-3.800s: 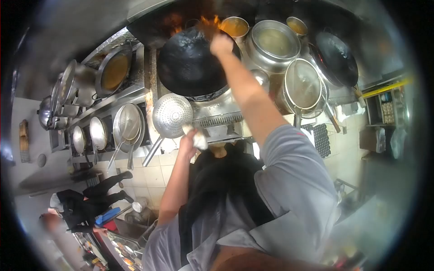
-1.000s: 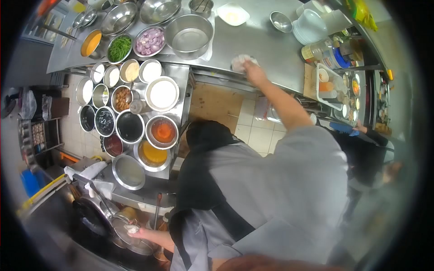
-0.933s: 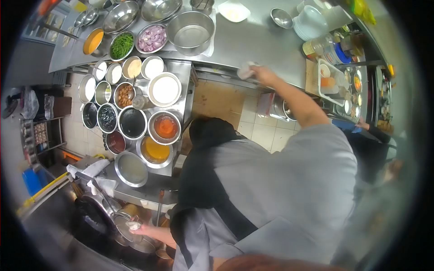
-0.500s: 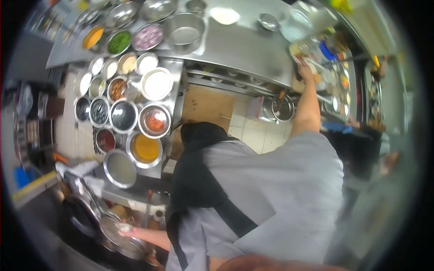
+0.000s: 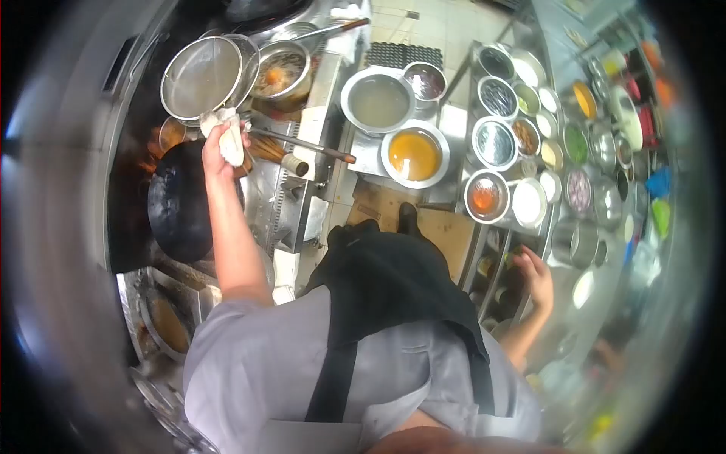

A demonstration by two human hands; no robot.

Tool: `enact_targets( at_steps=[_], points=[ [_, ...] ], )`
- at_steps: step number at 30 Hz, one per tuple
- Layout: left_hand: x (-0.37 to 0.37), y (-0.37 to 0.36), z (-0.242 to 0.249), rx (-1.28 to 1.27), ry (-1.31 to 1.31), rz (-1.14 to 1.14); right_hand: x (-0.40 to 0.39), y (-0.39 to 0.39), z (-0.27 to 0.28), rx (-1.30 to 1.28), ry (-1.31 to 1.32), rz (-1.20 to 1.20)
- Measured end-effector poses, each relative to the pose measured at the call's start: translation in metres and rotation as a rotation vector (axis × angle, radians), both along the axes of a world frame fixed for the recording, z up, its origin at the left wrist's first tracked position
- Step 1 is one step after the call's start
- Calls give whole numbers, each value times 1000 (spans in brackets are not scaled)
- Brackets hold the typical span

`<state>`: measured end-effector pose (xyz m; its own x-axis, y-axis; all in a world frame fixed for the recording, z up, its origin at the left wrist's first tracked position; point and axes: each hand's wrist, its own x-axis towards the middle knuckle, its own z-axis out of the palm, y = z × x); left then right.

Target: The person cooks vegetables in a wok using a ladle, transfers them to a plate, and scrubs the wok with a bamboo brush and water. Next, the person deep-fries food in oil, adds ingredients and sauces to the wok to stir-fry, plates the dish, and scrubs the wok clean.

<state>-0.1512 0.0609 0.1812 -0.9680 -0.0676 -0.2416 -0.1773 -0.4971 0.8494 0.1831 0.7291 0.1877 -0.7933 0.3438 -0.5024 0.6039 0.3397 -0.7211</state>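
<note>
My left hand (image 5: 215,155) is closed around a folded white cloth (image 5: 233,144) over the stove. A round wire-mesh strainer (image 5: 199,79) lies just beyond the cloth; whether the cloth also grips a handle is hidden. Beside my forearm sits a black wok (image 5: 178,208). To the right of the cloth, a long tool with a wooden-tipped handle (image 5: 333,153) lies across the stove edge, near a bundle of thin sticks (image 5: 272,151). My right hand (image 5: 535,276) hangs beside the steel counter, fingers loosely bent and apart, with nothing visible in it.
A pot with something orange in dark liquid (image 5: 280,72) stands behind the strainer. Flames (image 5: 147,163) show at the burner left. Ahead are bowls of yellow liquid (image 5: 414,155) and cloudy liquid (image 5: 378,102). Several ingredient bowls, one with red contents (image 5: 485,197), line the right counter.
The view has swung left toward the stove. My right hand has drawn back from the containers on the far counter. My left hand still holds the cloth.
</note>
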Motion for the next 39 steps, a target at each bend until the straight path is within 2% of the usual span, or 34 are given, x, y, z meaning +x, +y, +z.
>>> enact_targets(
  at_steps=[1, 3, 5, 7, 9, 11, 13, 15, 19, 23, 25, 26, 31, 33, 34, 35, 37, 39],
  points=[
    [18, -11, 8, 54, -34, 34, -43, -30, 14, -3, 41, 193],
    [57, -19, 19, -70, -99, 178, -114, -86, 17, -115, 7, 399],
    [100, -32, 20, -69, -83, 197, -167, -140, 3, 53, 131, 694],
    [143, -44, 9, -49, -84, 256, -213, -188, -18, 180, 77, 941],
    [184, -51, -1, -59, -116, 306, -243, -234, -43, 224, 84, 1044],
    [222, -50, -3, -92, -126, 365, -273, -280, -62, 435, 35, 1192],
    [256, -50, -13, -137, -152, 402, -301, -316, -87, 438, 84, 1137],
    [282, -54, -24, -181, -177, 433, -331, -340, -142, 440, 172, 1045],
    [315, -68, -43, -141, -210, 482, -347, -370, -211, 532, 221, 1058],
    [332, -65, -35, -163, -169, 546, -319, -380, -231, 564, 279, 931],
    [341, -69, -37, -76, -170, 532, -300, -379, -233, 648, 432, 786],
    [343, -69, -38, -72, -166, 534, -295, -379, -235, 641, 306, 751],
    [360, -77, -46, -34, -144, 556, -261, -354, -235, 649, 323, 644],
    [365, -82, -48, -52, -150, 532, -253, -341, -238, 624, 205, 624],
    [367, -83, -50, -73, -156, 512, -247, -337, -240, 676, 236, 615],
    [369, -83, -52, -68, -150, 512, -244, -330, -246, 682, 241, 613],
    [369, -84, -58, -81, -166, 536, -245, -314, -263, 639, -89, 904],
    [368, -90, -77, -42, -160, 499, -233, -300, -291, 657, -147, 1084]
  ],
)
